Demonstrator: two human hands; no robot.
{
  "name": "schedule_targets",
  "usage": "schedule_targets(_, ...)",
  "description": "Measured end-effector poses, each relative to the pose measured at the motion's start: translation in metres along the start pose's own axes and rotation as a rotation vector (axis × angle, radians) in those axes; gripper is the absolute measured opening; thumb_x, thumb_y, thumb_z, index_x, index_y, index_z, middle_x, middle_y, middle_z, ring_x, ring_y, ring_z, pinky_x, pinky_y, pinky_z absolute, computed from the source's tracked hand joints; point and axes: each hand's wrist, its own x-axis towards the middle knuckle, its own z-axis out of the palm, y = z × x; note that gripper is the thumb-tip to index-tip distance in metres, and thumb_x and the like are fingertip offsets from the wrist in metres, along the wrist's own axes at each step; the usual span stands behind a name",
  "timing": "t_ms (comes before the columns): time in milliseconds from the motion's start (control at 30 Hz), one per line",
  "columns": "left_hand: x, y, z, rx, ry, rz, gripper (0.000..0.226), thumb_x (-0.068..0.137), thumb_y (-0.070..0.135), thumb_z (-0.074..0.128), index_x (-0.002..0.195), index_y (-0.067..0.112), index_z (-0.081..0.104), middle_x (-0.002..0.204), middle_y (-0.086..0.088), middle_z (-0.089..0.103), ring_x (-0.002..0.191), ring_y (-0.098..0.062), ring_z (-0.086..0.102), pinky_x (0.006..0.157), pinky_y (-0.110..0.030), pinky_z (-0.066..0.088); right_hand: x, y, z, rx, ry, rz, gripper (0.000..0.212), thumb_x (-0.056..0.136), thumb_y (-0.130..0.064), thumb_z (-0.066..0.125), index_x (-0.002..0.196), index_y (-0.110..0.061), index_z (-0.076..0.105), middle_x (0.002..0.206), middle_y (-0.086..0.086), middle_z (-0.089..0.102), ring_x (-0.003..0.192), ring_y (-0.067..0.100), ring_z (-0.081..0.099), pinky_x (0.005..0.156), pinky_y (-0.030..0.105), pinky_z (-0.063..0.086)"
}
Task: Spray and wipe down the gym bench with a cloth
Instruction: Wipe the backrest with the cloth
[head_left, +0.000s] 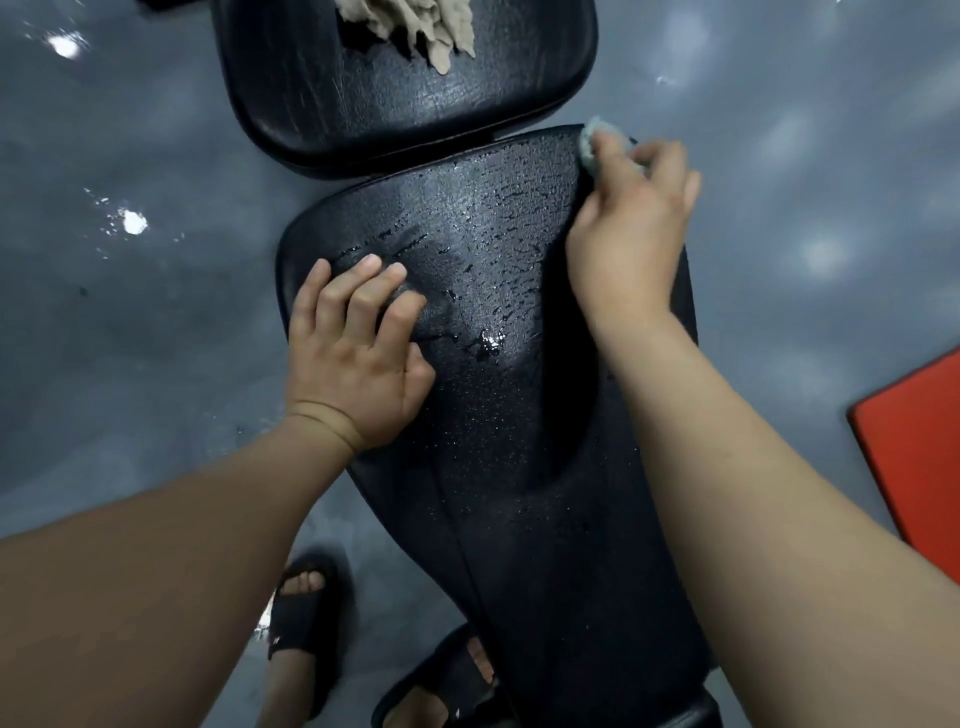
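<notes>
The black padded gym bench (498, 415) runs from bottom centre upward, its upper surface wet with droplets and a small puddle. My right hand (631, 223) holds a small pale grey-green cloth (589, 140) pressed against the pad's far right corner. My left hand (358, 348) rests on the left side of the pad, fingers bent, holding nothing. Beyond a narrow gap lies a second black pad (405, 93). No spray bottle is in sight.
A crumpled beige cloth (415, 26) lies on the far pad at the top edge. Grey glossy floor (130, 312) surrounds the bench. A red mat (914, 457) lies at the right edge. My feet in black sandals (304, 618) stand at the bench's near left.
</notes>
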Motion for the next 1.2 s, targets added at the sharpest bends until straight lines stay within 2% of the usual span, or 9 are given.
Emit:
schedule_targets(133,-0.002,-0.001,0.001,0.01,0.003,0.007,0.041,0.084,0.026,0.057,0.119,0.008,0.065,0.13,-0.015,0.062,0.132,-0.034,0.046,0.118,-0.059,0.027,-0.038,-0.021,-0.005,0.076,-0.194,-0.342,0.042,0.085,-0.007,0.05,0.121,-0.017,0.071,0.114,0.014,0.059,0.1,0.033,0.049,0.08,0.029,0.037)
schedule_targets(267,-0.003,-0.001,0.001,0.008,-0.007,0.014,0.041,0.084,0.026,0.057,0.12,0.008,0.064,0.132,-0.014,0.061,0.133,-0.034,0.044,0.12,-0.057,0.024,-0.085,-0.004,-0.023,0.091,-0.291,-0.411,0.036,0.085,-0.01,0.058,0.117,-0.016,0.073,0.112,0.012,0.058,0.101,0.031,0.05,0.077,0.036,0.046)
schedule_targets(333,-0.002,-0.001,0.0,0.007,-0.007,0.015,0.041,0.083,0.026,0.057,0.12,0.008,0.064,0.132,-0.014,0.06,0.133,-0.033,0.044,0.12,-0.057,0.024,-0.088,0.002,-0.025,0.076,-0.286,-0.399,0.032,0.086,-0.012,0.06,0.115,-0.016,0.073,0.11,0.012,0.059,0.099,0.031,0.051,0.076,0.039,0.049)
schedule_targets(467,-0.002,0.0,-0.001,0.009,-0.014,0.012,0.042,0.083,0.027,0.057,0.119,0.007,0.066,0.133,-0.014,0.061,0.133,-0.034,0.044,0.12,-0.058,0.025,-0.041,-0.008,-0.006,0.081,-0.077,-0.174,0.033,0.087,-0.01,0.054,0.111,-0.019,0.075,0.104,0.012,0.058,0.096,0.03,0.051,0.077,0.028,0.037)
schedule_targets(533,-0.002,0.001,-0.001,0.019,-0.015,0.012,0.043,0.082,0.027,0.057,0.119,0.007,0.067,0.132,-0.014,0.062,0.133,-0.034,0.045,0.119,-0.058,0.026,-0.027,-0.02,0.003,0.091,-0.027,-0.103,0.033,0.087,-0.009,0.053,0.108,-0.02,0.076,0.1,0.009,0.057,0.094,0.029,0.051,0.077,0.031,0.04)
schedule_targets(633,-0.001,-0.001,-0.002,0.016,0.004,0.026,0.044,0.081,0.026,0.057,0.118,0.007,0.068,0.131,-0.014,0.063,0.132,-0.034,0.047,0.118,-0.058,0.029,-0.043,-0.03,0.003,0.13,-0.083,-0.223,0.033,0.086,-0.006,0.053,0.107,-0.018,0.075,0.103,0.01,0.059,0.094,0.029,0.05,0.079,0.035,0.045)
schedule_targets(733,0.0,-0.003,-0.004,-0.007,0.02,0.029,0.043,0.082,0.027,0.057,0.119,0.007,0.067,0.131,-0.015,0.063,0.131,-0.034,0.047,0.117,-0.058,0.029,-0.087,-0.021,-0.012,0.126,-0.261,-0.398,0.032,0.087,-0.006,0.059,0.112,-0.018,0.074,0.109,0.008,0.059,0.098,0.03,0.051,0.081,0.041,0.05)
schedule_targets(833,-0.001,0.0,-0.006,-0.017,0.009,0.012,0.043,0.084,0.028,0.056,0.121,0.008,0.065,0.131,-0.013,0.062,0.132,-0.034,0.047,0.119,-0.057,0.027,-0.123,-0.001,-0.031,0.071,-0.332,-0.452,0.031,0.089,-0.007,0.062,0.115,-0.018,0.074,0.111,0.006,0.06,0.099,0.03,0.052,0.082,0.045,0.051)
schedule_targets(1200,-0.003,0.002,-0.007,-0.023,0.03,-0.004,0.04,0.083,0.027,0.056,0.117,0.009,0.067,0.129,-0.012,0.063,0.13,-0.033,0.049,0.12,-0.055,0.027,-0.037,-0.016,-0.005,-0.014,-0.023,-0.208,0.035,0.092,-0.016,0.052,0.116,-0.023,0.075,0.102,0.01,0.059,0.093,0.033,0.052,0.077,0.03,0.039)
